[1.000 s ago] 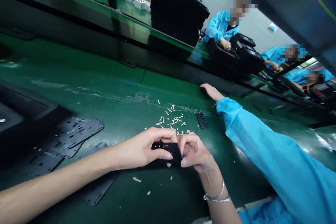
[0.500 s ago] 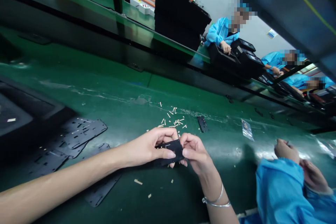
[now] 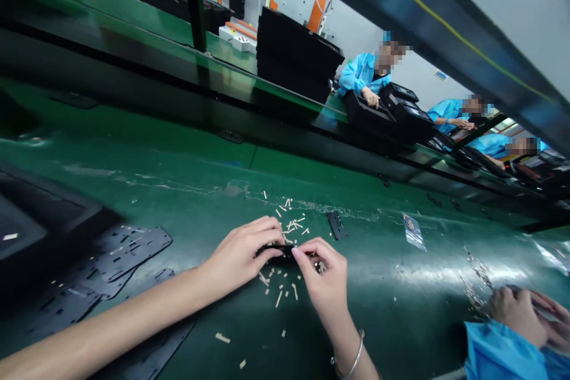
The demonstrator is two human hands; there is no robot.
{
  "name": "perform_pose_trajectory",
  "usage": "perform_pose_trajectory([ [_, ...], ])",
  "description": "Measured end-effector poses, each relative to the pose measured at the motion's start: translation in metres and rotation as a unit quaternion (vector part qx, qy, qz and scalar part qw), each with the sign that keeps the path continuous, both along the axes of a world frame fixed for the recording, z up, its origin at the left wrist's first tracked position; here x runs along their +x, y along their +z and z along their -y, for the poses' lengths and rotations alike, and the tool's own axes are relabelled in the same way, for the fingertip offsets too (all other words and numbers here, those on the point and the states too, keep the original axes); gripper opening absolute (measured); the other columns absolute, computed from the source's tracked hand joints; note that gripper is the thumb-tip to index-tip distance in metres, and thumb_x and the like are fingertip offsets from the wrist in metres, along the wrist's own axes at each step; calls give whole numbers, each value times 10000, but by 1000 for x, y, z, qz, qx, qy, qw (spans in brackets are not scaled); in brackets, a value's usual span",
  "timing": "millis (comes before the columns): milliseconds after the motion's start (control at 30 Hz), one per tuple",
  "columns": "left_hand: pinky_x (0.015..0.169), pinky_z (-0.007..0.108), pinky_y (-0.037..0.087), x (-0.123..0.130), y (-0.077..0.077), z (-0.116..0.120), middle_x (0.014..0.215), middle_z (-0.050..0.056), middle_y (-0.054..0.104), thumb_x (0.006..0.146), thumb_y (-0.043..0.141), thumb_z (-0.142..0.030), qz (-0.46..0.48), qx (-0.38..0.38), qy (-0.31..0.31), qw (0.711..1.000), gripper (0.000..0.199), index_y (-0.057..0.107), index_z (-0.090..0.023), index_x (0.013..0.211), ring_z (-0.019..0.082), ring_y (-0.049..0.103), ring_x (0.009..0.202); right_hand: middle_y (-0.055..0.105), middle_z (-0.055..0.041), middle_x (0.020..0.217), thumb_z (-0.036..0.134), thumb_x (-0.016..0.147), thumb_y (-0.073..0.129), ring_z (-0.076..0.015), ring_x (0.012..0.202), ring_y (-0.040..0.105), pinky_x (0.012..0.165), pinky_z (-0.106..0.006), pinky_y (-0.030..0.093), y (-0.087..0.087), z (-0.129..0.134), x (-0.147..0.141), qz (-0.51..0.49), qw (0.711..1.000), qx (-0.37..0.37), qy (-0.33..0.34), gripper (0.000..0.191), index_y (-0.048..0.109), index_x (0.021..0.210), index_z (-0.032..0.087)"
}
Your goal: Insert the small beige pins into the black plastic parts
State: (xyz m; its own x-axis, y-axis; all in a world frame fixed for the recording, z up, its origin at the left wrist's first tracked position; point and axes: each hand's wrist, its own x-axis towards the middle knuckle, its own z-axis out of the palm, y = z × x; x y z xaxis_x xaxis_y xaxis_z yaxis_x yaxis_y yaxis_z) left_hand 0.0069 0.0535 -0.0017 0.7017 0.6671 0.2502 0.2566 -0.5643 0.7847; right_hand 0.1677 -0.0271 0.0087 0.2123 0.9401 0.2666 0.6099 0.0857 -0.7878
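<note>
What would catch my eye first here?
Two bare hands at the centre catch the eye first: the left hand and right hand grip a small black piece over a green bench, among scattered pale slivers. Black cut-out sheets lie to the left; blue-gowned workers sit upper right.

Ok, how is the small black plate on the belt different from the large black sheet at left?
The small black plate is far shorter than the large black sheet. The plate lies alone on the green belt; the sheet overlaps other sheets. The sheet carries tan bits and many cut-outs; the plate shows fewer. Both are flat, black and perforated.
</note>
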Motion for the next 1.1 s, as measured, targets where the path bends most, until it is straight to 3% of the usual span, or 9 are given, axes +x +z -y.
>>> perform_pose_trajectory([
  [67, 660, 251, 379, 2, -3, -9, 743, 6, 552, 821, 479, -208, -20, -24, 10, 999, 115, 552, -180, 737, 149, 509, 718, 591, -19, 695, 299, 820, 548, -128, 584, 512, 492, -235, 369, -2, -1, 4, -2, 1000, -17, -26, 149, 630, 758, 191],
  [167, 566, 231, 341, 4, -10, -31, 636, -24, 518, 774, 516, -245, -33, -39, 80, 995, 82, 521, -180, 724, 131, 465, 591, 597, -18, 746, 302, 836, 519, -124, 585, 504, 507, -232, 378, -4, -3, 13, 31, 997, -20, -70, 154, 623, 890, 203],
  [300, 567, 227, 360, 9, -11, -70, 561, -52, 504, 750, 485, -213, -44, -24, 177, 983, 112, 456, -196, 856, 136, 494, 543, 584, -15, 720, 271, 836, 503, -125, 577, 490, 542, -238, 379, -4, -2, 17, 107, 992, -24, -70, 137, 617, 807, 201],
  [467, 629, 281, 379, 39, 8, -125, 716, 45, 617, 720, 474, -159, -148, 55, 310, 937, 255, 476, -197, 972, 244, 597, 735, 595, -25, 710, 228, 844, 469, -129, 580, 502, 549, -237, 368, -3, -2, 15, 161, 984, -9, -73, 159, 598, 758, 191],
  [633, 708, 366, 397, 79, 21, -162, 886, 181, 627, 723, 545, -226, -140, 38, 342, 929, 371, 469, -118, 1070, 347, 585, 876, 594, -27, 712, 207, 846, 455, -139, 613, 523, 573, -235, 370, -7, -5, 21, 200, 977, -15, -77, 161, 585, 751, 194],
  [767, 706, 332, 417, 74, 14, -144, 826, 103, 632, 783, 504, -325, -93, 17, 292, 952, 313, 491, -155, 1045, 266, 597, 810, 587, -7, 695, 159, 819, 470, -139, 627, 527, 572, -235, 355, -13, -8, 21, 231, 970, -58, -42, 151, 580, 727, 205],
  [900, 649, 244, 428, 36, 5, -98, 730, 12, 607, 809, 458, -280, -41, -5, 197, 980, 181, 546, -177, 929, 159, 580, 698, 594, 3, 727, 159, 773, 540, -146, 674, 542, 589, -231, 358, -20, -9, 13, 243, 966, -92, 3, 86, 588, 734, 218],
  [1100, 540, 211, 371, -7, 0, -30, 719, 8, 581, 819, 450, -253, 33, -99, 102, 989, 179, 581, -145, 879, 125, 511, 624, 577, 16, 671, 151, 764, 534, -143, 640, 550, 577, -227, 344, -26, -13, 9, 275, 952, -134, 8, 122, 545, 659, 212],
])
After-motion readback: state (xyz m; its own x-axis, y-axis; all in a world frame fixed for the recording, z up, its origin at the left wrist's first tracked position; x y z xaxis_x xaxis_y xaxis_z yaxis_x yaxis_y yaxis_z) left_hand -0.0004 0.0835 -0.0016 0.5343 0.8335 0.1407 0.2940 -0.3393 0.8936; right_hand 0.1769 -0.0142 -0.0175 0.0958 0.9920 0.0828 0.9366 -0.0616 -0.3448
